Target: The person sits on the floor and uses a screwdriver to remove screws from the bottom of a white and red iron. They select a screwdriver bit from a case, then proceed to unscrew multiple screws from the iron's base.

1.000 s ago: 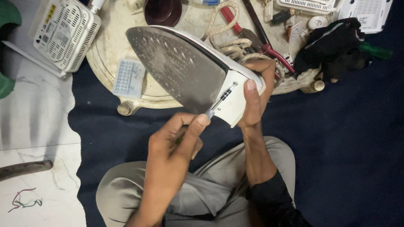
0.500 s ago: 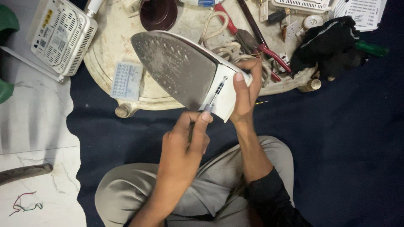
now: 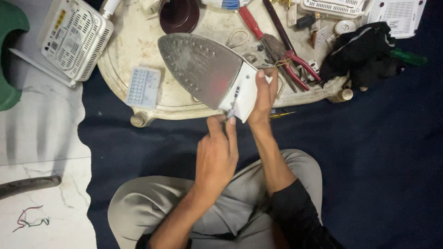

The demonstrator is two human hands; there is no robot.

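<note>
Seated on a dark blue cloth floor covering (image 3: 378, 152), a person works on an upturned iron over a cream tray.

Nearest, the left hand (image 3: 216, 154) pinches a thin screwdriver (image 3: 233, 102) against the white heel of the grey-soled clothes iron (image 3: 207, 71); the right hand (image 3: 264, 97) is clamped on that heel, holding the iron tilted above the oval cream tray (image 3: 138, 41). Pale marble floor (image 3: 41, 138) lies left. Farther off, red-handled pliers (image 3: 295, 57) lie in the tray beside a dark brown round cup (image 3: 179, 14), contents unclear.
</note>
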